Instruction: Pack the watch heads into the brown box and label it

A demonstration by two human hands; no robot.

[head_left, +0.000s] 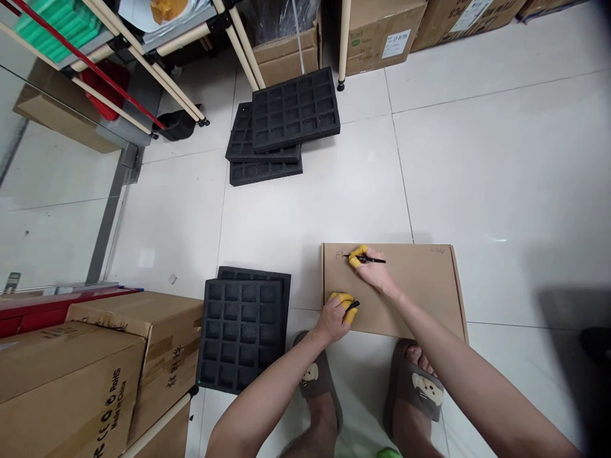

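Note:
A flat, closed cardboard box lies on the tiled floor in front of my feet. Yellow finger covers show on both hands. In my right hand is a slim black pen, its tip at the box's upper left, beside a few handwritten characters. More faint writing marks the upper right corner. My left hand rests on the box's lower left part, its fingers closed on a small black piece that looks like a pen cap.
Black foam trays with square pockets lie in two stacks, one left of the box and one beyond it. Large cartons stand at lower left. A shelf frame and more cartons line the far side.

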